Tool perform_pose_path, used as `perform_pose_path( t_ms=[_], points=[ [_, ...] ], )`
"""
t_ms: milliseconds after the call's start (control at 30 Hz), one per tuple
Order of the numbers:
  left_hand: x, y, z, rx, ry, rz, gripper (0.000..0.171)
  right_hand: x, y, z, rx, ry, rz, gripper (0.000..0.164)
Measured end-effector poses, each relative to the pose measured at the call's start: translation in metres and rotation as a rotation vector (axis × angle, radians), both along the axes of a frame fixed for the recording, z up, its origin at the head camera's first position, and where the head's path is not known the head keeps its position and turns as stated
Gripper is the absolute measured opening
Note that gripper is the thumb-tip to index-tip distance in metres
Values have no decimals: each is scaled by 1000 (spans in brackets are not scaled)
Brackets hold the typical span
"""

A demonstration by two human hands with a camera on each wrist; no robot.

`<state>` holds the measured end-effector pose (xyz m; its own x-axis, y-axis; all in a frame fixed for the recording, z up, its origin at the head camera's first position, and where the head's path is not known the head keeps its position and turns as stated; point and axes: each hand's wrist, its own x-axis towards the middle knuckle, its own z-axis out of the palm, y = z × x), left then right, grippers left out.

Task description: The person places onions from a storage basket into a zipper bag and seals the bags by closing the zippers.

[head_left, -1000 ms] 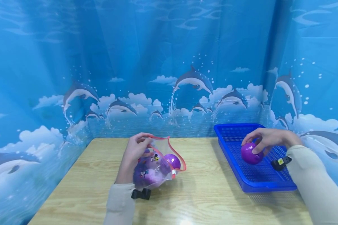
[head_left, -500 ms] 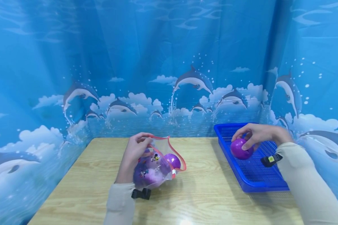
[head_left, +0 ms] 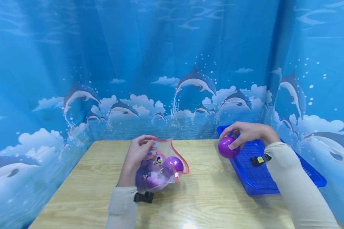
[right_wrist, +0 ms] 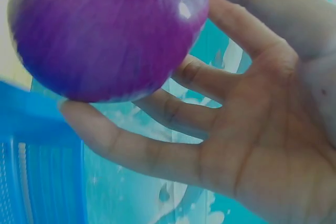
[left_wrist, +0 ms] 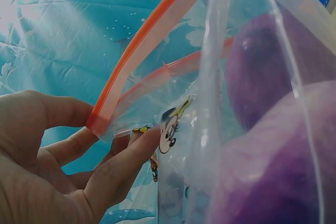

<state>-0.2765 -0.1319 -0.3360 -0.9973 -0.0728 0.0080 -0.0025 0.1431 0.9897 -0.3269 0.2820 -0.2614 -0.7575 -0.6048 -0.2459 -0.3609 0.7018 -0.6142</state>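
Note:
A clear zip bag (head_left: 169, 149) with a red-orange zip edge and cartoon prints stands open-mouthed on the table. My left hand (head_left: 138, 151) pinches the left end of its rim; in the left wrist view the thumb (left_wrist: 123, 169) presses the film below the zip. Several round purple onions are inside, one red onion (head_left: 175, 164) showing near the mouth. My right hand (head_left: 246, 133) grips another glossy red onion (head_left: 228, 147) between thumb and fingers, above the left rim of the blue basket (head_left: 256, 178). In the right wrist view the fingers (right_wrist: 152, 156) curve under this onion.
The wooden table (head_left: 206, 197) carries the bag on the left and the basket on the right, with bare wood between them. Behind hangs a blue dolphin-printed curtain (head_left: 160, 47). The right forearm hides part of the basket.
My right hand has carried the onion leftward and slightly up, from over the basket's middle to its left rim. The left hand and bag have stayed still.

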Motion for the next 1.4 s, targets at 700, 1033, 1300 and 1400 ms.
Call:
perform_pose_path(
  t_ms=[700, 1033, 1300, 1400],
  points=[
    [-1, 1, 1, 5, -15, 4, 26, 1, -63, -8, -59, 153, 127, 41],
    [2, 2, 1, 0, -13, 1, 27, 6, -82, -18, -105, 179, 134, 43],
    [3, 3, 1, 4, -6, -2, 26, 9, -91, -24, -137, 215, 153, 42],
    [2, 3, 1, 3, -7, -6, 28, 10, -93, -25, -149, 230, 167, 43]
  ],
)
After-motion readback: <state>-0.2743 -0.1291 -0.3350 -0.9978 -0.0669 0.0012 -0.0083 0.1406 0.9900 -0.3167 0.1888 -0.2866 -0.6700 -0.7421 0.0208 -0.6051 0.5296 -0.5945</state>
